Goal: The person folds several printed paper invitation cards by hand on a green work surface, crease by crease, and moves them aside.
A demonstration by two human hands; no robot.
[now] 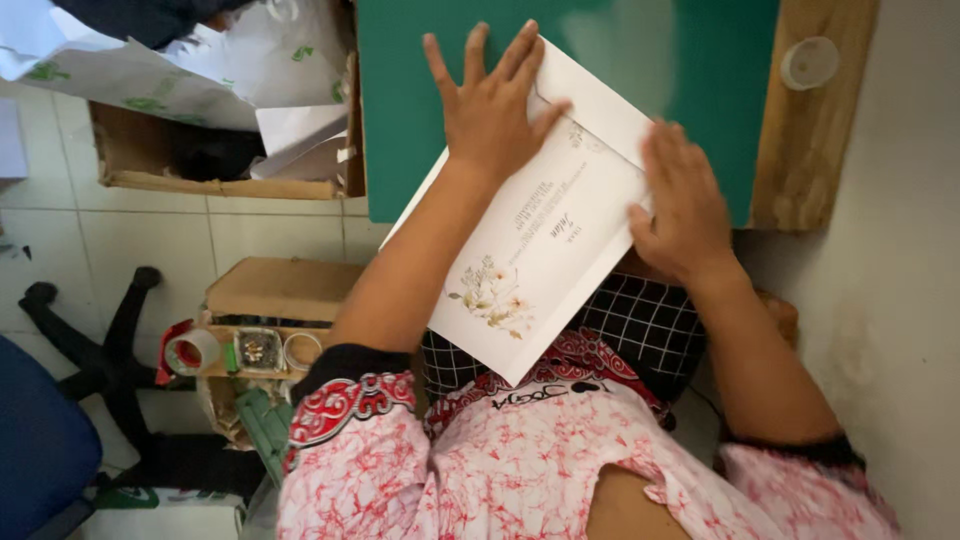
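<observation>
One large white paper envelope point(545, 230) with a floral print near its lower corner lies tilted across the near edge of a green cutting mat point(620, 70), its near corner hanging off the table over the person's lap. The left hand point(490, 110) rests flat on the envelope's far left part, all five fingers spread wide apart and pressing down, gripping nothing. The right hand point(680, 205) lies on the envelope's right edge, palm down with fingers close together; it is slightly blurred, and whether the fingertips curl under the paper cannot be told.

The mat covers most of one wooden tabletop point(810, 150), whose bare strip shows at the right. On that strip, at the far right, stands one small round clear plastic lid point(809, 62).

To the left, on the tiled floor, one open brown cardboard box point(215, 165) holds several crumpled white sheets with green marks point(200, 65). Nearer, a second, lower cardboard box point(285, 290) carries two tape rolls: one red-and-white roll point(192, 352) and one pale roll point(302, 350), with one small clear container of metal bits point(259, 349) between them. At the near left stands one blue office chair point(40, 440) with black legs.
</observation>
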